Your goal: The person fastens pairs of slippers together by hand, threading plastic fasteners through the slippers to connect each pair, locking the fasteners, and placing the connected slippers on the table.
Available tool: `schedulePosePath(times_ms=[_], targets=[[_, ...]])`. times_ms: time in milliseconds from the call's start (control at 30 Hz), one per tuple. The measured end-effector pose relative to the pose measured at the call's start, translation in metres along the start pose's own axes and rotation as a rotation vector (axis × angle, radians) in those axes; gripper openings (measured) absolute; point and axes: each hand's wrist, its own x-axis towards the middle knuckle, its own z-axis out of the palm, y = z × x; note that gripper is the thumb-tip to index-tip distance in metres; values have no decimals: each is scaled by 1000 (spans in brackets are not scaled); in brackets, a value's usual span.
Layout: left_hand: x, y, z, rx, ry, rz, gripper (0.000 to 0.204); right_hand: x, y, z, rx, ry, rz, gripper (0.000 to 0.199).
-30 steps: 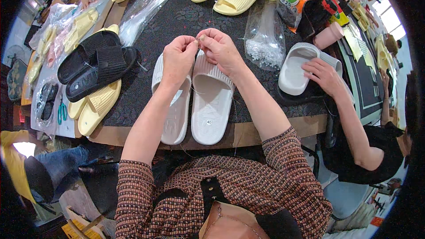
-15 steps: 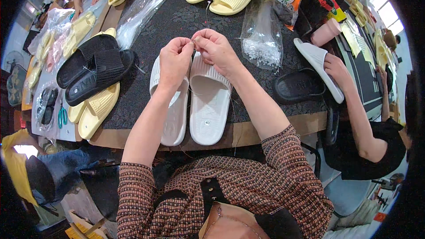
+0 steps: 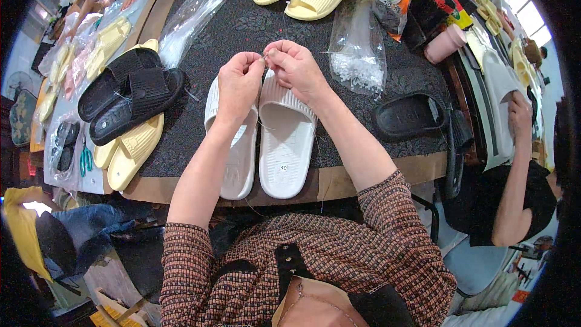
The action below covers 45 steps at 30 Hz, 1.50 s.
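Note:
A pair of light grey slides lies in front of me with toes pointing away: the left slide [image 3: 239, 166] and the right slide [image 3: 284, 157], which has a small sticker on its insole. Above their toe ends, my left hand [image 3: 239, 82] is closed in a pinch, fingertips against those of my right hand [image 3: 296, 72], which pinches too. Between them is a thin loop fastener, mostly hidden by the fingers; a fine strand of it shows beside the right slide's strap. Both wrists hover over the straps.
Black slides [image 3: 130, 94] rest on yellow slides [image 3: 136, 151] at left. Yellow slides [image 3: 318, 0] are heaped at the far side. A clear bag of white fasteners [image 3: 358, 66], a black slide [image 3: 408, 116] and a pink cup [image 3: 446, 43] stand right. A co-worker's arm [image 3: 514, 181] holds a white slide [image 3: 499, 100].
The co-worker at right has carried the white slide away to the right, off my table's edge. At far left, the yellow slide and another person's hand have shifted. My hands have barely moved.

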Motion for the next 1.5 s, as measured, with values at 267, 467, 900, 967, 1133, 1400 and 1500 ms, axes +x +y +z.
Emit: schedulePosePath(times_ms=[267,467,900,967,1133,1400,1500], targets=[[-2,3,0,12,36,38,14,0,2,2,-79,-6,-19,9],[0,-5,0,-4,25,49,14,-1,1,6,-125,-9,-42,9],[0,2,-1,16,-7,19,16,0,3,5,-130,0,-93,8],[0,0,-1,11,-17,10,16,0,3,5,-132,-1,-95,8],[-1,0,-1,-11,-28,-2,15,1,3,5,-127,3,-70,8],[-4,1,-5,-78,-57,-19,14,-1,-1,2,-71,-26,-7,9],[-5,-3,-9,-96,-61,-31,13,1,0,2,-69,-29,4,9]])
